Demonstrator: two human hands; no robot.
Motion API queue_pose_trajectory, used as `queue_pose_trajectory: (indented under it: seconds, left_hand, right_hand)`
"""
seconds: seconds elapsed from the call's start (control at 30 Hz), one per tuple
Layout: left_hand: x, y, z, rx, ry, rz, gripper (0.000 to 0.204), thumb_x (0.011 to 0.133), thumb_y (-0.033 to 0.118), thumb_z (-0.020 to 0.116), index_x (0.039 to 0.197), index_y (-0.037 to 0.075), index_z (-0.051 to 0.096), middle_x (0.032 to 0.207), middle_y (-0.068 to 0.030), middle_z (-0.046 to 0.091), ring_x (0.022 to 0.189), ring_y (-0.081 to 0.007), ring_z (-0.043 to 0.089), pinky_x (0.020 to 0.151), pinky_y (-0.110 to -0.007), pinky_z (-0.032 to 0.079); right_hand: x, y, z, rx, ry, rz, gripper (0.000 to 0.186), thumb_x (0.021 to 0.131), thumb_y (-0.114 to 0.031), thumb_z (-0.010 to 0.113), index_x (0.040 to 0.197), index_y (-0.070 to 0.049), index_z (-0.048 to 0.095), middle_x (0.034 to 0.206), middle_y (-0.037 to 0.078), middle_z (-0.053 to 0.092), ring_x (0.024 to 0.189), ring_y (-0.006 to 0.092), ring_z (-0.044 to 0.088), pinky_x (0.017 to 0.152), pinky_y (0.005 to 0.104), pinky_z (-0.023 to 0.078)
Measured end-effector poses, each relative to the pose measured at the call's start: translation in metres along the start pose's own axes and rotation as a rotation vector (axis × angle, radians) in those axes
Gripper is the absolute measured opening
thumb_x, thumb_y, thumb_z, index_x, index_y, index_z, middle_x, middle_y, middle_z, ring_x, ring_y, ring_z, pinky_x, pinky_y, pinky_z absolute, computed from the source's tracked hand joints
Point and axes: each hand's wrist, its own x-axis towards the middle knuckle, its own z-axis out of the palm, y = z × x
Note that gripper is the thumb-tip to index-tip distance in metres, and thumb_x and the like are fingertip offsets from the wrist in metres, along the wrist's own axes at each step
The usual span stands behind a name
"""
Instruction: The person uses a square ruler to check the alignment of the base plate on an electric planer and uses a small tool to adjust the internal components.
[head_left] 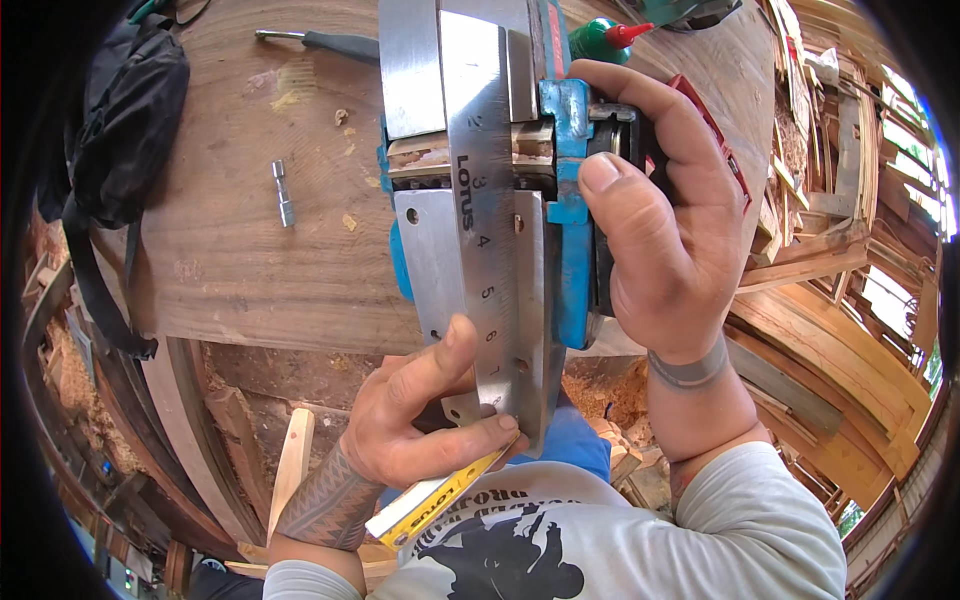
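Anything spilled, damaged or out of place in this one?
One oddity: a pale yellowish patch on the wooden tabletop, left of the upturned planer, stands out against the brown; spill or wear, I can't tell. Small chips lie loose nearby. The square in the left hand shows no obvious damage.

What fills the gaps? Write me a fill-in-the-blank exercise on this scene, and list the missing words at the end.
1. The left hand holds the metal square, while the hand gripping the power planer is the ____ one.
2. The green bottle has a ____ tip.
3. In the picture, the small metal socket lies to the ____ of the planer.
4. The cloth bag is ____ in colour.

Missing words: right; red; left; black.
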Motion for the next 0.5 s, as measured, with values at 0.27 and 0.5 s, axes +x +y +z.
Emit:
queue_pose_trajectory:
  seconds: [0.27, 0.5]
  left_hand:
    - [-0.0013, 0.0026, -0.003, -0.026, -0.02, -0.062, 0.034, 0.082, -0.006, 0.092, 0.113, 0.001, 0.081, 0.178, -0.0283, 0.034, 0.103, -0.0392, 0.084, 0.084, -0.04, 0.073]
    - [-0.0014, 0.0025, -0.0031, -0.028, -0.019, -0.086, 0.034, 0.082, -0.004, 0.093, 0.113, 0.002, 0.081, 0.178, -0.029, 0.035, 0.106, -0.0402, 0.083, 0.086, -0.041, 0.072]
  right_hand:
    - [0.0004, 0.0001, 0.0018, 0.029, 0.009, -0.007, 0.048, 0.103, -0.01, 0.063, 0.147, 0.01, 0.064, 0.12, 0.007, 0.073, 0.102, 0.008, 0.063, 0.094, 0.0229, 0.05]
    - [0.0001, 0.0008, 0.0011, 0.034, 0.001, 0.002, 0.048, 0.103, -0.01, 0.063, 0.147, 0.01, 0.064, 0.119, 0.006, 0.073, 0.102, 0.0071, 0.063, 0.093, 0.0224, 0.05]
